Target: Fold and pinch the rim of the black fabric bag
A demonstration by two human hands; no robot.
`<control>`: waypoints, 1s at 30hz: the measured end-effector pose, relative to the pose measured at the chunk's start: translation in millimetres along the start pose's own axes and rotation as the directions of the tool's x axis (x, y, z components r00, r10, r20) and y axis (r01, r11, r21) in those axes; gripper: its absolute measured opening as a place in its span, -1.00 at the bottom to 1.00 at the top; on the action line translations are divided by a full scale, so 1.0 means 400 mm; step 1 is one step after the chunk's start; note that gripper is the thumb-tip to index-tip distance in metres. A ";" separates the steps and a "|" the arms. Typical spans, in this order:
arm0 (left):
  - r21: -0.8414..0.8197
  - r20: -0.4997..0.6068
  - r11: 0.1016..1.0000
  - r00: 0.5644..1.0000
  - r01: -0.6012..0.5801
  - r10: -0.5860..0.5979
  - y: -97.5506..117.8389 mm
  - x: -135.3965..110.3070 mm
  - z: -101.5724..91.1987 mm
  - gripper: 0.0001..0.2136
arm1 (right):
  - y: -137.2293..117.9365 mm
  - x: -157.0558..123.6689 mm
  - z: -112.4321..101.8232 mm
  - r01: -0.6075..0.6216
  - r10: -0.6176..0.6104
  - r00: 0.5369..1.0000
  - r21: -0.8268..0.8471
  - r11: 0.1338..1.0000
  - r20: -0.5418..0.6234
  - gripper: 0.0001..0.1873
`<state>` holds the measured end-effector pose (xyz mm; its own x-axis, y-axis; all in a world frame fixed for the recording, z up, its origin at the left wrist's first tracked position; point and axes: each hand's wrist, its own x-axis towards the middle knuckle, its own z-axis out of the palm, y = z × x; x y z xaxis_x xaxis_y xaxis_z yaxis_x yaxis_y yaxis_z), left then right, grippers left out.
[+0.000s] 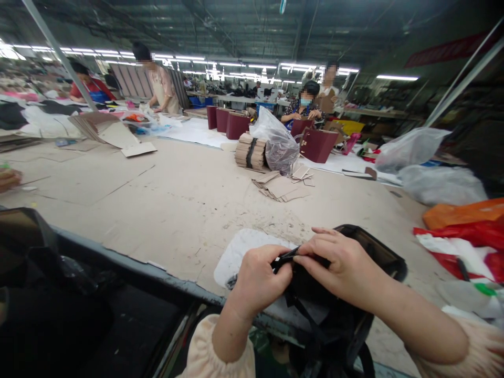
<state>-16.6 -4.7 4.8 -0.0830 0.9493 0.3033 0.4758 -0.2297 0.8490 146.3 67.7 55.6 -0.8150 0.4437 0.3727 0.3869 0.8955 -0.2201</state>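
A black bag [346, 320] with hanging straps rests at the near edge of the table, tilted, its open end toward the right. My left hand [263, 273] is closed, pinching a narrow black edge of the bag between thumb and fingers. Close beside it, my right hand [334, 262] grips the same edge with thumb and fingertips. Both wrists cover much of the bag. Under the hands lies a white sheet [240, 257], partly hidden by them.
Loose cardboard pieces [277, 188] and a bundled stack [250, 151] lie ahead. Maroon bags [318, 144] stand beyond, near seated and standing people. Plastic bags [441, 184] and red-white material [468, 249] are at right. Another person's hand [8, 179] shows at far left.
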 end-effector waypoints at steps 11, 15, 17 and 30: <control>-0.072 -0.018 0.996 0.999 -0.043 0.041 -0.004 0.000 0.001 -0.81 | -0.010 0.013 0.001 -0.198 0.194 0.979 0.060 0.978 0.069 -0.89; -0.087 -0.035 0.995 0.998 -0.055 0.052 0.000 -0.002 0.001 -0.82 | -0.014 0.014 0.001 -0.237 0.232 0.970 0.063 0.970 0.068 -0.90; -0.089 -0.039 0.994 0.998 -0.059 0.056 0.001 -0.002 0.001 -0.82 | -0.016 0.016 0.001 -0.255 0.251 0.965 0.066 0.965 0.071 -0.89; -0.065 -0.078 0.994 0.993 -0.092 0.087 -0.008 0.002 0.010 -0.81 | -0.030 0.016 -0.002 -0.290 0.292 0.955 -0.054 0.956 0.045 -0.87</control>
<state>-14.7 -2.3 0.6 -0.1097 0.9059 0.4090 0.4233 -0.3297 0.8439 136.6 59.9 61.3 -0.6849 0.6842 0.2508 0.6292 0.7288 -0.2700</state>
